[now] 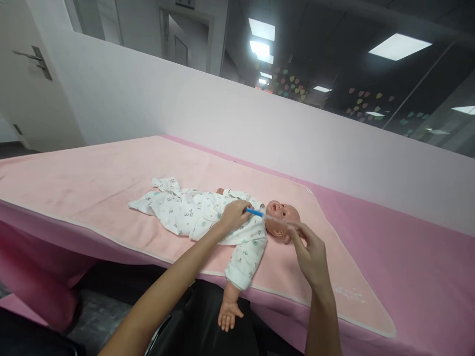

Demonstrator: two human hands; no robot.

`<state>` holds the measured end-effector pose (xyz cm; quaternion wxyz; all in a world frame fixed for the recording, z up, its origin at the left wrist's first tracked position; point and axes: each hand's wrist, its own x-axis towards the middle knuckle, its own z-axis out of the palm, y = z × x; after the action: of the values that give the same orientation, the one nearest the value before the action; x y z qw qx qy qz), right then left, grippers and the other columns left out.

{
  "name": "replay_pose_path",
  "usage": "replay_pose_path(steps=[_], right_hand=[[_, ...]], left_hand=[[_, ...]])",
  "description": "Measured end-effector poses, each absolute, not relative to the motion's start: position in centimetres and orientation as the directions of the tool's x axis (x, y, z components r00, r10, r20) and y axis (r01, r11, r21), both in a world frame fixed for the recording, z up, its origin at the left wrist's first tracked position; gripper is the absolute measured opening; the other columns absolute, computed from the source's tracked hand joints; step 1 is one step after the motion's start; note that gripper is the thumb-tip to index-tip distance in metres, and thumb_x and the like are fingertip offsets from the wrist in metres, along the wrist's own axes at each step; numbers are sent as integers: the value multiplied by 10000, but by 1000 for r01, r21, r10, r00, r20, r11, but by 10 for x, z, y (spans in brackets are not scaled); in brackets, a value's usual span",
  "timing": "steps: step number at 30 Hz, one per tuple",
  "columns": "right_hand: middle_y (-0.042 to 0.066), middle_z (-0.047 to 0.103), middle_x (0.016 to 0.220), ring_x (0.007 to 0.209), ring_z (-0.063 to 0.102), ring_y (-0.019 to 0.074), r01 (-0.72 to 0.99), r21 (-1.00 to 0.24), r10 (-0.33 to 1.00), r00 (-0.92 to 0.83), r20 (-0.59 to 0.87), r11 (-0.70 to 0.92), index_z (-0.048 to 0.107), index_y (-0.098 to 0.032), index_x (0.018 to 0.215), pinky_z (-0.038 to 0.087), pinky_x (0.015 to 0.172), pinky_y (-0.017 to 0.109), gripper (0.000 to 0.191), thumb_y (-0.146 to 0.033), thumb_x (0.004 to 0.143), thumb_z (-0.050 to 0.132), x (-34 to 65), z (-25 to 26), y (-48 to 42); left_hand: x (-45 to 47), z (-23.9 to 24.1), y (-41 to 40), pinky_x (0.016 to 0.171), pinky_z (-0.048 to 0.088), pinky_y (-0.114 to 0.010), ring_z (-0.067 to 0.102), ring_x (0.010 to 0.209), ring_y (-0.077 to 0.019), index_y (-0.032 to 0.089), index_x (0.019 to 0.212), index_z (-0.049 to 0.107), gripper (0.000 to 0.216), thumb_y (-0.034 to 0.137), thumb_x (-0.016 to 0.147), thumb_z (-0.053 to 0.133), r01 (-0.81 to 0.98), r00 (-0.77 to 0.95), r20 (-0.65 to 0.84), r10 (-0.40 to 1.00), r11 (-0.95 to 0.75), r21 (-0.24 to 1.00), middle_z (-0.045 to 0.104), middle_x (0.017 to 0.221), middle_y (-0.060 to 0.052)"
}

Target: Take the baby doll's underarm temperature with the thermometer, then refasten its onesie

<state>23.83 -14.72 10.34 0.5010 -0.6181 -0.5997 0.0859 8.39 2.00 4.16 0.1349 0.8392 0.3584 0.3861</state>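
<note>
A baby doll [282, 217] in a white printed outfit [193, 212] lies on its back, its head to the right. My left hand [235, 216] is closed around a thin blue stick [254, 212] above the doll's chest. The stick points right, and a blurred whitish part [267, 217] extends from its end across the doll's chin. Beside the doll's head, my right hand [308, 247] has its thumb and fingertips pinched together near the line of that part. What the right fingers hold is too blurred to make out. One doll arm [230, 301] hangs over the near table edge.
A peach blanket [111, 173] covers much of the table, over a pink cloth [415, 247]. Behind it runs a white half wall [237, 123] with dark glass above. A black chair seat [208, 321] is below the near edge. A door [33, 74] stands at far left.
</note>
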Motion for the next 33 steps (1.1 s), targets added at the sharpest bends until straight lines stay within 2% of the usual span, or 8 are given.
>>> replay_pose_path(steps=[4,9,16,19,22,24,29,33], right_hand=[[17,603,609,711,623,204,651,-758,787,490,375,-45,623,-167,996,470,572,263,409,-503,812,477,274,47,-180],[30,626,610,591,610,202,655,-739,747,568,345,-157,644,-135,1006,483,599,313,483,-532,800,462,289,4,-201],[31,569,495,555,552,211,873,-451,731,429,531,-185,695,-118,949,445,720,370,446,-408,855,369,286,-11,-187],[53,587,521,548,550,213,909,-336,780,391,488,-246,690,-112,976,416,672,353,420,-293,849,333,283,-9,-183],[72,613,570,563,550,217,924,-247,792,379,479,-293,653,-95,1050,398,684,357,413,-217,825,329,272,-4,-177],[76,619,609,598,547,219,944,-221,787,325,524,-243,617,-85,1095,400,690,352,409,-201,829,329,260,4,-165],[104,634,864,851,556,208,982,-134,775,-16,632,130,595,-127,1084,417,781,310,353,-172,864,322,216,34,-103],[120,610,861,846,543,227,988,-74,764,-55,643,134,570,-95,1078,428,785,338,326,-135,819,376,194,41,-49]], left_hand=[[83,45,20,607,330,-261,514,669,-152,203,750,631,286,346,838,401,474,468,518,717,-698,537,586,666,-9],[81,48,19,577,320,-250,496,626,-150,200,796,640,307,415,815,421,482,470,472,746,-665,570,523,590,6],[77,48,22,585,323,-234,524,623,-154,284,1188,531,463,540,849,348,443,536,385,752,-638,630,535,584,37],[78,47,26,673,352,-245,570,797,-180,323,1137,569,433,512,882,275,442,567,351,745,-635,634,649,811,17],[79,45,29,727,358,-252,569,884,-182,306,1022,619,415,443,899,247,433,570,356,741,-639,636,657,968,25],[79,45,30,693,358,-251,571,823,-175,282,988,619,371,407,889,284,440,561,360,745,-637,632,659,883,21],[78,44,30,581,338,-240,508,622,-145,223,909,599,273,385,842,390,380,533,379,756,-615,691,554,620,35],[76,43,34,608,374,-233,500,642,-127,188,861,574,253,396,825,435,206,511,398,762,-558,804,562,691,25]])
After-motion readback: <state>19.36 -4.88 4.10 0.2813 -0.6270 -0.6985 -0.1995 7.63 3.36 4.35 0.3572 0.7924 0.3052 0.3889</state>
